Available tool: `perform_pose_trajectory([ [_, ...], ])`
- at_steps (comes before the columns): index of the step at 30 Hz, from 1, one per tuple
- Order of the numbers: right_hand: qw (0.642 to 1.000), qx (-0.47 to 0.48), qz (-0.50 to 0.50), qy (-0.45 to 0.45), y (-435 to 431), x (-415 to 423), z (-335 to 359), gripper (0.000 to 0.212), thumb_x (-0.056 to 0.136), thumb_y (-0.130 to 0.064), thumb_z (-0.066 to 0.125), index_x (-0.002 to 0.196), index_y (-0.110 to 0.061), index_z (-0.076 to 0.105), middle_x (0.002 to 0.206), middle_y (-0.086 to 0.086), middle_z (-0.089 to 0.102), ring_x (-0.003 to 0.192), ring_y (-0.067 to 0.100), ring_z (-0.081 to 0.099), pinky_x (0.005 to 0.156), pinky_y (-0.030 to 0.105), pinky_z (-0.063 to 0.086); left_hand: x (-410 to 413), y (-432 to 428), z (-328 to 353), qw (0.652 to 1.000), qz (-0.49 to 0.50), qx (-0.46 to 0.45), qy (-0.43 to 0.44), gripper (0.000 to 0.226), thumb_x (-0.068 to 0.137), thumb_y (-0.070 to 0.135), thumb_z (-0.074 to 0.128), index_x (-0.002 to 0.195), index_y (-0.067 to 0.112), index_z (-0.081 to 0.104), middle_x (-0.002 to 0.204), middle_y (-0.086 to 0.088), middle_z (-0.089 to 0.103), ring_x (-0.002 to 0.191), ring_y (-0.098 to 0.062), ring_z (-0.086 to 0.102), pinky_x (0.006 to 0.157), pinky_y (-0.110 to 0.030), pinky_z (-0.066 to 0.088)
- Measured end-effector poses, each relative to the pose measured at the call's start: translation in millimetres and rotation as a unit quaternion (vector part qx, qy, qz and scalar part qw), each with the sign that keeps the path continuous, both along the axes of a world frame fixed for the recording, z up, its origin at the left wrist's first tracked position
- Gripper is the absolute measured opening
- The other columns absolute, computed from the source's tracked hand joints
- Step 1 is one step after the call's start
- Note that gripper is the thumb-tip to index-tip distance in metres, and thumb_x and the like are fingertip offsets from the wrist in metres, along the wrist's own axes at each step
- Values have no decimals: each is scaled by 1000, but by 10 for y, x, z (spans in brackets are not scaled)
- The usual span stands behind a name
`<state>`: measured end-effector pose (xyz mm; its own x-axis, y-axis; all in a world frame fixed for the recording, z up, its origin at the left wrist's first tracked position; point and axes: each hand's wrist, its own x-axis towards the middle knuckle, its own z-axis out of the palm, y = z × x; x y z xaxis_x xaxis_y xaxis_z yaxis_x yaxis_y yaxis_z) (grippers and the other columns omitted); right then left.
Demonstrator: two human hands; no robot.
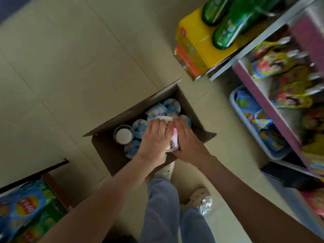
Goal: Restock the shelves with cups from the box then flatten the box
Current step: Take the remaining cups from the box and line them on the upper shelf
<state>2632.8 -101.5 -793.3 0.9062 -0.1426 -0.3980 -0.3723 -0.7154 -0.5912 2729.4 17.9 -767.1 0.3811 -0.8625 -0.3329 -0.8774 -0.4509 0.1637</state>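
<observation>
– Where do we have the pink cup [173, 140]?
– Between both hands, just above the open box [192, 118], over its near side. Our left hand [154, 137] curls over its top and side. Our right hand [187, 137] lies along the other side with the thumb tucked under the near end. Both grip it.
– Which way does it point?
– It lies on its side, long axis running away from us, the white round end toward the far wall of the box, the printed end toward our feet. Which end is the lid, we cannot tell.
– And under it?
– Blue-lidded cups [172, 106] packed in the box, lids mostly up, plus one red cup [123, 135] with a white top at the left. How many our hands cover, we cannot say.
– What does the box stand on?
– A pale tiled floor [78, 58], flaps open, just ahead of our white clogs [199, 197].
– The room?
– The shelves [263, 104] rise at our right, blurred, with bright pouches [287, 97] and a grey basket [252, 132] of blue packets below. A yellow carton [196, 42] with green bottles [228, 30] sits beyond. Crisp bags [26, 206] at lower left are cut off by the frame.
</observation>
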Motion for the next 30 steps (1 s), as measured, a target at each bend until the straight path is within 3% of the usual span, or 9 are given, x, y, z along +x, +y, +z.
perform_pose_trajectory([
  [3,1000,19,-12,-8,-397,-177,588,93,71,-40,66,140,7,25,142,31,33,136,42,28,110,50,29,-94,-279,583,996,-23,-83,10,96,40,24,82,124,1,43,107,-20,54,101,-37,54,81,-44,50],
  [8,998,5,-50,-39,-889,-716,1708,100,68,-16,78,147,-7,19,149,14,26,140,27,20,108,35,31,-423,-716,1594,988,-71,-129,41,98,44,28,82,130,7,38,114,-15,50,106,-31,48,84,-42,49],
  [14,977,-107,-153,-102,-1303,-1478,2667,95,65,-11,76,141,-8,19,142,19,37,136,27,24,110,46,31,-851,-1442,2516,968,-197,-156,8,108,52,39,80,139,0,29,134,-18,47,123,-30,42,104,-40,38],
  [19,945,-160,-252,-135,-1621,-1998,3180,92,69,-19,73,144,-11,21,146,15,33,140,31,25,105,51,38,-1217,-2063,3001,947,-255,-196,5,109,63,37,75,146,3,14,150,-14,30,138,-25,26,111,-43,32],
  [22,905,-143,-362,-173,-1797,-2248,3362,93,72,-17,74,147,-8,20,150,13,28,142,29,22,109,46,35,-1413,-2336,3222,943,-205,-254,59,97,74,35,73,147,7,16,149,-11,32,134,-22,28,105,-40,39],
  [25,822,-67,-505,-252,-1986,-2402,3580,98,69,-21,83,145,-21,21,144,5,36,132,15,42,95,32,49,-1576,-2636,3365,933,-81,-302,179,72,86,49,51,142,6,33,137,-11,48,124,-24,46,96,-25,38],
  [27,760,-10,-580,-292,-2099,-2419,3803,90,68,-23,85,140,-28,31,135,-6,47,116,-3,52,88,21,51,-1679,-2881,3417,918,-59,-330,212,67,87,51,47,134,3,45,125,-12,56,115,-27,54,91,-22,37],
  [30,713,45,-613,-336,-2274,-2460,4036,67,68,-27,85,123,-33,47,116,-12,61,102,-7,59,78,10,49,-1866,-3237,3494,897,-59,-363,243,57,87,41,59,130,5,48,118,-12,58,108,-26,58,89,-26,42],
])
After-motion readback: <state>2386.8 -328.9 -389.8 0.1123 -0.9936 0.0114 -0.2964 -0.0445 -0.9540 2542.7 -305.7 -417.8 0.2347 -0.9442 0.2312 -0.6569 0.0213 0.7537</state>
